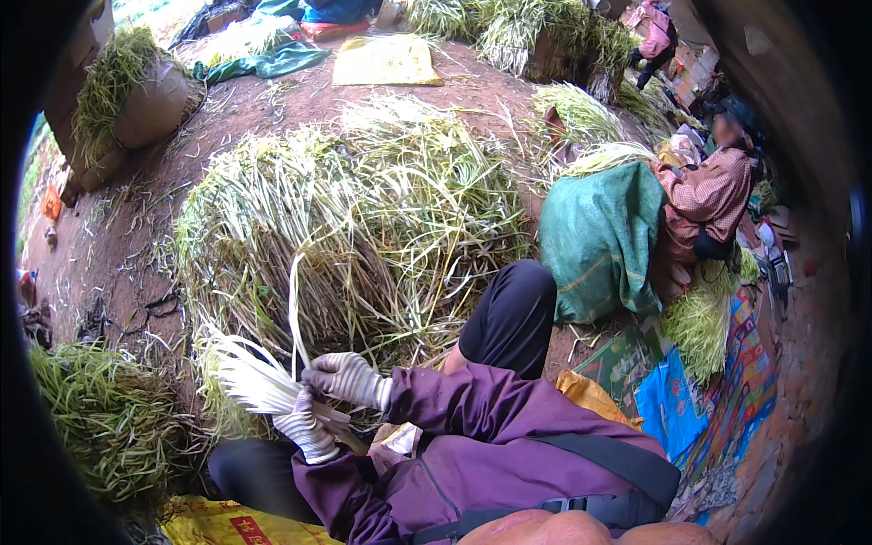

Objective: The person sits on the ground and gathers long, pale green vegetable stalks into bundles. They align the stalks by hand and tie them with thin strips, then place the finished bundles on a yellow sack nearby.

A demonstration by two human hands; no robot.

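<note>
Both of my hands wear striped knit gloves and meet low in the head view, left of its middle. My left hand (pixel 307 427) is closed around a bundle of pale, leafy plant stalks (pixel 255 378), whose whitish blades fan out to the upper left. Just above it, my right hand (pixel 347 379) pinches a single pale stalk (pixel 295 306) that stands up and bends over at its top. Beyond both hands lies a large heap of long green and yellowish stalks (pixel 340 218).
Another heap of green stalks (pixel 109 415) lies at the left. A green woven sack (pixel 603 242) stands at the right beside a seated person (pixel 712 197). Yellow sacking (pixel 238 521) lies near my legs. A flat yellow sack (pixel 386 60) is on the earth floor farther off.
</note>
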